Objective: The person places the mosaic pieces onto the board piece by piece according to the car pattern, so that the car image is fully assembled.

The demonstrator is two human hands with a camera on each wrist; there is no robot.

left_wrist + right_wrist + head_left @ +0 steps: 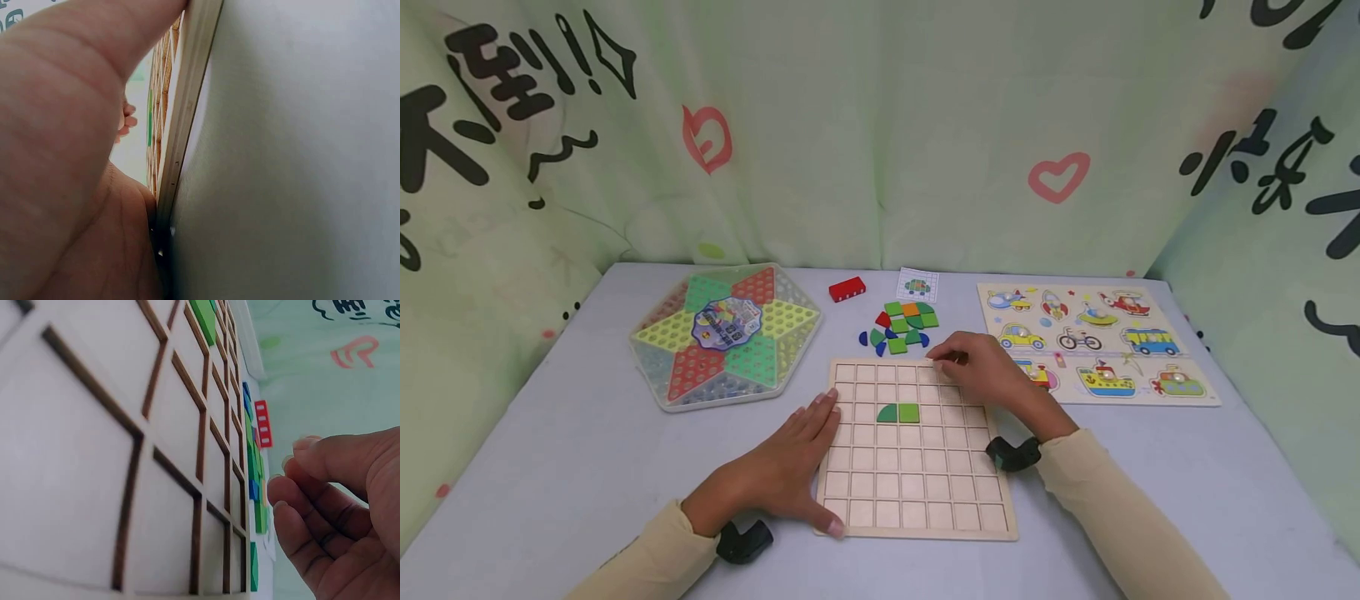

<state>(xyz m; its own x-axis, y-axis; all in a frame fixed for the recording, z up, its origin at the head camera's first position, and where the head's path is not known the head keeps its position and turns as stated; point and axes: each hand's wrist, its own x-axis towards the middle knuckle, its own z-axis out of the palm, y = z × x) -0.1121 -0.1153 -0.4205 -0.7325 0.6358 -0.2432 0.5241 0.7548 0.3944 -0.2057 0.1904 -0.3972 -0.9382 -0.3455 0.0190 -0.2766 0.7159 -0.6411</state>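
Observation:
A wooden grid board lies on the table, holding a green quarter-circle piece and a green square piece side by side. My left hand rests along its left edge, fingers straight and thumb at the near corner; the left wrist view shows that palm beside the board's edge. Over the board's far right corner is my right hand, fingers loosely bent. In the right wrist view no thing shows between the thumb and fingers. Loose green, blue, red and orange pieces lie just beyond the board.
Behind the loose pieces are a small pattern card and a red block. A hexagonal Chinese checkers box stands at the left. To the right lies a vehicle picture puzzle, partly behind my right hand. Curtains enclose the table.

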